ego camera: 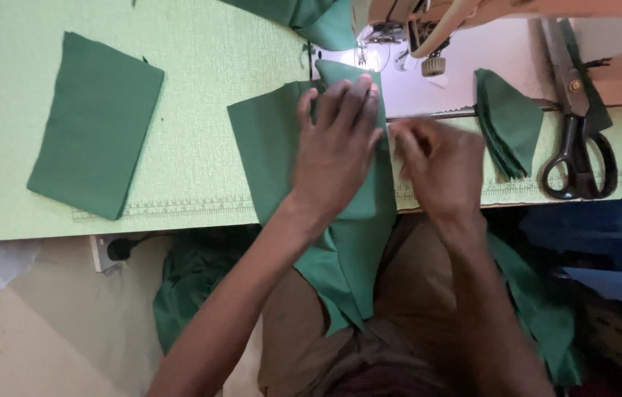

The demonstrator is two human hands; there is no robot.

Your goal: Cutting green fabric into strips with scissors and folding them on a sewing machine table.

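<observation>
A green fabric piece [267, 147] lies on the light green sewing table [208, 66] and hangs over its front edge toward my lap. My left hand [336, 147] presses flat on it, fingers spread and pointing at the sewing machine's needle area [369, 44]. My right hand [439, 165] sits just right of it, fingers curled and pinching the fabric's right edge. The fabric's top corner reaches under the lit needle area.
A folded green fabric rectangle [94, 125] lies at the left. A stack of green triangular pieces [509, 121] sits right of the machine, with black-handled scissors [579, 140] beside them. More green cloth [303, 15] lies behind the machine. A printed ruler runs along the table's front edge [178, 208].
</observation>
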